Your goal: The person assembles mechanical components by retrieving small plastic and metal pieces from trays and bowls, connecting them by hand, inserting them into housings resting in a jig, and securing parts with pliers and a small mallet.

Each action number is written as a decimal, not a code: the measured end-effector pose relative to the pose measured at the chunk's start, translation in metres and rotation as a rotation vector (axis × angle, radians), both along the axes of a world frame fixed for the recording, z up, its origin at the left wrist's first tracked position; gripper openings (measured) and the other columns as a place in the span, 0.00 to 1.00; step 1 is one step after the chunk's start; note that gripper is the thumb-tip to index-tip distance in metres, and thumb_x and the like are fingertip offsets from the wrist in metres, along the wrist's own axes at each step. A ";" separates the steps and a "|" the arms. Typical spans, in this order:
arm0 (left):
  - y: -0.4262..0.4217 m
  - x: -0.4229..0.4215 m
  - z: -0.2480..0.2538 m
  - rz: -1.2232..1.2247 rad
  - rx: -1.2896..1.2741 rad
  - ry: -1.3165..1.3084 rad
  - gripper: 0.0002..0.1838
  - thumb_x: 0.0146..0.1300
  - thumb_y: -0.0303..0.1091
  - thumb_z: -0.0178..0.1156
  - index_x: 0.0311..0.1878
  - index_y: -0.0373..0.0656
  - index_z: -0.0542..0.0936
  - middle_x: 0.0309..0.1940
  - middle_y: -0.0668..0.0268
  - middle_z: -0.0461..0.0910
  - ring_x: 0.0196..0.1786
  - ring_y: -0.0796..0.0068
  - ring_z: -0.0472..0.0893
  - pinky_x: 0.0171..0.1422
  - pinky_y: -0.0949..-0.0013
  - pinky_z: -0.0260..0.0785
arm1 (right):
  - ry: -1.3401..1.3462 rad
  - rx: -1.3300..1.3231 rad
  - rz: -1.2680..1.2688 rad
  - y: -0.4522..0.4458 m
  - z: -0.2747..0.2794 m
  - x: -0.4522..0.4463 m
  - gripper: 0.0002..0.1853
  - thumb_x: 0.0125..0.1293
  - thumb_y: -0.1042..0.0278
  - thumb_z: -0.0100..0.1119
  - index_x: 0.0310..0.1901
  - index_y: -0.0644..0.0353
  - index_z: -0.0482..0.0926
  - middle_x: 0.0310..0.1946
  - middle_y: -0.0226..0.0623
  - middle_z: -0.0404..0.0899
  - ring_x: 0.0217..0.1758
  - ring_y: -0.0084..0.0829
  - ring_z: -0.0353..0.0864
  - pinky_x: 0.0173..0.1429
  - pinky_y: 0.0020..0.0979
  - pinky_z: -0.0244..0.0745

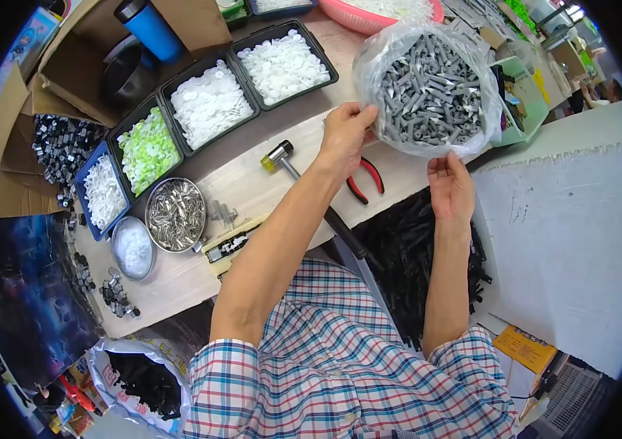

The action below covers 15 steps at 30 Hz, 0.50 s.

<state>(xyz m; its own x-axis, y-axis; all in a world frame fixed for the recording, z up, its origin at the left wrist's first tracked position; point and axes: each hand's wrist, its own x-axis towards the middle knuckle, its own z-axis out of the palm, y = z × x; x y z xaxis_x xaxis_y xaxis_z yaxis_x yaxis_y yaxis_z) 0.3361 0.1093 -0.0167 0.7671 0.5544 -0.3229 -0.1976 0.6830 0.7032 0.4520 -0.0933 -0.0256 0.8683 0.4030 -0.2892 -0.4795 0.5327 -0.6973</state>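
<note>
A clear plastic bag [366, 69], full of small grey tube-like parts [431, 91], stands open at the table's right end. My left hand [347, 137] is closed at the bag's left edge, thumb and fingers pinching the plastic. At the near edge, my right hand [451, 186] has its fingertips closed on the plastic too. Just below my left hand lie red-handled pliers [371, 180], their jaws hidden by the hand. A small hammer [279, 155] with a yellow and black head rests left of that, partly behind my left forearm.
Black bins of white pieces [208, 102] and green pieces [150, 150] line the table's back. A metal bowl of metal pins [175, 214], a bowl of white material [133, 249] and a cream fixture [232, 246] sit nearer. Black parts [406, 256] fill a container below.
</note>
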 end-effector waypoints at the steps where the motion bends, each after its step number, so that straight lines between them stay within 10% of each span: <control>1: -0.001 0.000 -0.005 0.019 -0.025 -0.017 0.14 0.76 0.31 0.62 0.57 0.31 0.76 0.49 0.60 0.83 0.47 0.68 0.85 0.58 0.60 0.81 | -0.039 -0.013 -0.004 -0.001 0.000 -0.002 0.18 0.72 0.77 0.65 0.58 0.63 0.70 0.48 0.37 0.79 0.50 0.33 0.80 0.61 0.40 0.77; 15: 0.023 0.024 -0.009 0.296 0.472 0.403 0.10 0.74 0.33 0.59 0.44 0.35 0.82 0.35 0.65 0.83 0.36 0.77 0.81 0.40 0.70 0.78 | -0.403 -0.447 -0.203 -0.001 -0.007 0.013 0.20 0.70 0.76 0.63 0.59 0.66 0.68 0.48 0.38 0.79 0.45 0.26 0.80 0.48 0.29 0.79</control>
